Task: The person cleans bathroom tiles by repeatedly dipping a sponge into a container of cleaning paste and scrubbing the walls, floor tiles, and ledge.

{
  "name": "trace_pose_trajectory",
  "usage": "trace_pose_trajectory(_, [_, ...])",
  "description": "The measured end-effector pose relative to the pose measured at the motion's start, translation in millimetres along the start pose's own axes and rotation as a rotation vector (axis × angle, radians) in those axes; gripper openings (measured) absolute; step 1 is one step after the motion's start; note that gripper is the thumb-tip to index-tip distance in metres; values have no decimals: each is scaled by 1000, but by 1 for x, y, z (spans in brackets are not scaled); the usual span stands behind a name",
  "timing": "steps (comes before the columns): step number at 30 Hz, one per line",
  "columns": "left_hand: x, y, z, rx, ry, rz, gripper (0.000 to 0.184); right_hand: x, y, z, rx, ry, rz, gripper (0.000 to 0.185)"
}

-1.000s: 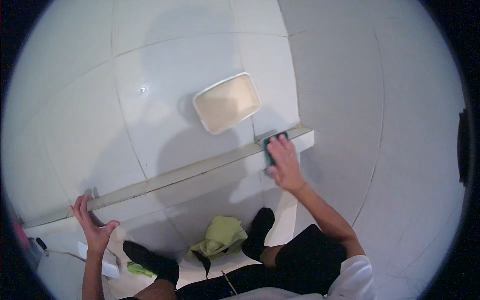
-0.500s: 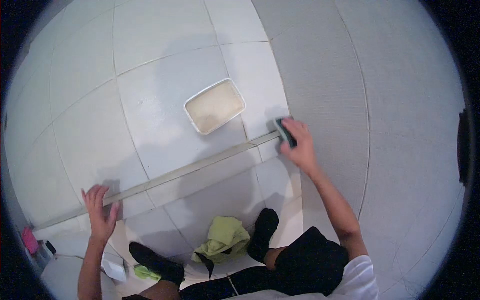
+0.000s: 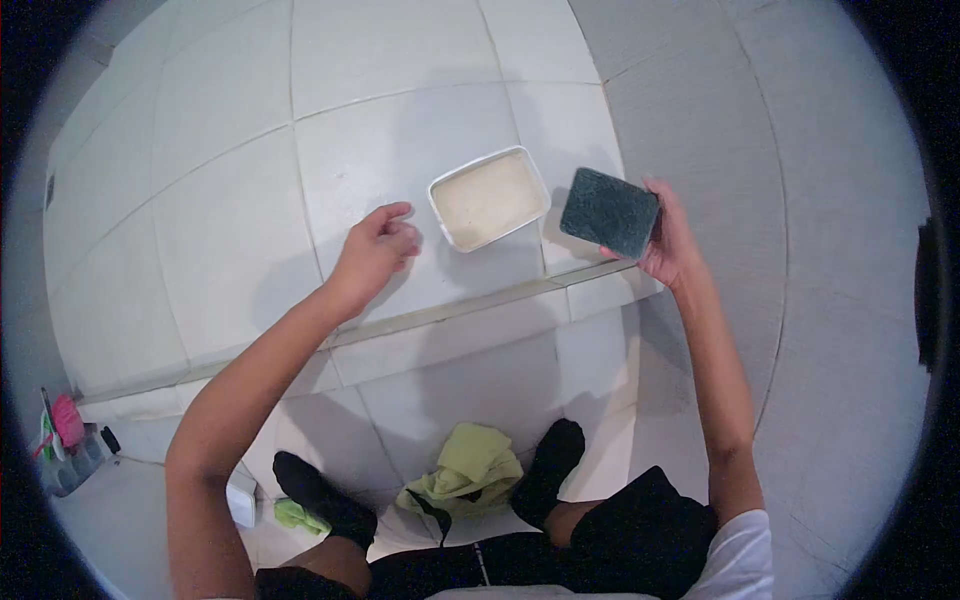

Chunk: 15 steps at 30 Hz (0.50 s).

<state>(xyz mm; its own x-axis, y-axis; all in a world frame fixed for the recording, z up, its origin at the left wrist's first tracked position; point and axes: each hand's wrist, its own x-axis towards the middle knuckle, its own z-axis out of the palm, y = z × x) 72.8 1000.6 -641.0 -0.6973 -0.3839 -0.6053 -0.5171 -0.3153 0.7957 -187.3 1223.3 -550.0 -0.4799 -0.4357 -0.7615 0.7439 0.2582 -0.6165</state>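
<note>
My right hand point(image 3: 668, 238) grips a scrubbing sponge point(image 3: 608, 212) by its right edge, its dark green scouring face turned up toward me. The sponge is raised above the tiled ledge, close to the side wall. A white rectangular tub point(image 3: 442, 218) of cloudy beige liquid rests on the ledge, just left of the sponge and apart from it. My left hand point(image 3: 378, 252) hovers left of the tub with loosely bent fingers apart, the index finger pointing toward it, and nothing in it.
A raised tile edge point(image 3: 450, 313) runs across in front of me. Between my black-socked feet lies a yellow-green cloth point(image 3: 470, 465), with a smaller green cloth point(image 3: 298, 516) by the left foot. A pink item point(image 3: 67, 420) sits at far left. Grey tiled wall point(image 3: 710, 150) rises on the right.
My left hand has moved from the tile edge up and right, close to the tub. My right hand has lifted the sponge off the edge and turned its dark face up.
</note>
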Motion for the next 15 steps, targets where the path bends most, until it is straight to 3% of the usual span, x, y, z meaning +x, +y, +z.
trace_pose_trajectory(3, [9, 11, 20, -116, -14, -31, 45, -5, 3, 24, 79, -129, 41, 39])
trace_pose_trajectory(5, [20, 12, 28, -143, 30, -21, 45, -5, 6, 33, -55, -187, -68, 33])
trace_pose_trajectory(9, [26, 13, 39, -234, 99, 16, 43, 5, 7, 24, -204, -161, -94, 27])
trace_pose_trajectory(11, [27, 17, 38, -310, 65, -7, 42, 3, 5, 23, -309, -48, -204, 25])
trace_pose_trajectory(15, [23, 27, 39, -448, 6, -48, 42, 4, 5, 39, -272, -185, -169, 26])
